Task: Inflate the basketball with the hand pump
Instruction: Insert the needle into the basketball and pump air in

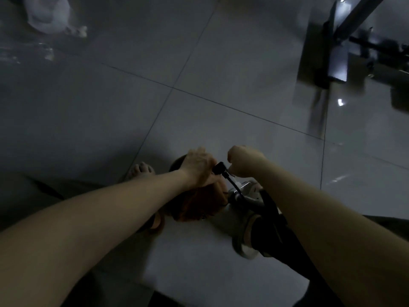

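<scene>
Down on the tiled floor [221, 63], the basketball [199, 202] sits between the feet. Left hand [199, 167] presses on top of it, grip wrapped round the pump's black nozzle end [219, 169]. Right hand [243, 161] is a closed fist beside the hose [234, 187]; can't tell what it's pinching. Looks like hookup stage, pumping still to come. No readable labels, too dark.

Glossy grey tiled floor [221, 63], dark metal stand [325, 56], white bag [48, 16]
</scene>
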A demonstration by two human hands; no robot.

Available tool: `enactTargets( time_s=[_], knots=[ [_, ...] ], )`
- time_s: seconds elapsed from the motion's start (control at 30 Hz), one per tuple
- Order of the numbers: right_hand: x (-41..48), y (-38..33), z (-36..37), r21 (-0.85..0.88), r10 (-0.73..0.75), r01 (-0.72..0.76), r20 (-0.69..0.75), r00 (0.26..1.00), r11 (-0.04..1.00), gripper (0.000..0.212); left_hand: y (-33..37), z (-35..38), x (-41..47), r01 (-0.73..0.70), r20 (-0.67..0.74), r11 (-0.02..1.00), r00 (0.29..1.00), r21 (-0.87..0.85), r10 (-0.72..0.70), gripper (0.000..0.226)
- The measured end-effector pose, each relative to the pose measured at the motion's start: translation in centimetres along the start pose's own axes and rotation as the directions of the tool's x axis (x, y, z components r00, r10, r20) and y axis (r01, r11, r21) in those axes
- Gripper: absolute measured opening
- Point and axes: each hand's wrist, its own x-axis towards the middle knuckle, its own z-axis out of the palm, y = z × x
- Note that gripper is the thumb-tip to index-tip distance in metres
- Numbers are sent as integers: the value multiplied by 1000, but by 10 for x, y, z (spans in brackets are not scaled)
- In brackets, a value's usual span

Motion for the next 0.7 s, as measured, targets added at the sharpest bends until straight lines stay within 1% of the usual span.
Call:
enactTargets(
  time_s=[0.1,0.13,0.27,0.33,0.43,0.53,0.63,0.7],
  knots=[
    [18,-7,11,107,36,-57,189,981,993,16,-3,-1,-5,14,-7,1000,1000,9,-14,32],
    [21,-8,16,116,36,-62,213,976,991,16,-5,-1,-5,9,-18,999,1000,34,-9,32],
    [32,-6,28,133,0,-20,148,989,991,21,-12,2,-2,20,-44,989,999,148,-13,40],
    [37,-3,26,198,-5,-32,187,982,980,18,-12,4,2,16,-58,985,998,170,-6,38],
    [43,2,18,228,8,-70,264,965,971,18,-9,6,9,19,-41,993,999,114,-14,36],
    [48,6,11,236,11,-80,281,960,968,20,-5,5,16,75,-24,993,997,94,-73,36],
    [50,6,8,291,-2,-85,287,958,953,20,-3,5,19,148,-16,985,989,90,-147,29],
    [49,5,9,322,-2,-95,289,957,942,20,-4,5,19,164,-34,981,986,101,-162,27]
  ],
)
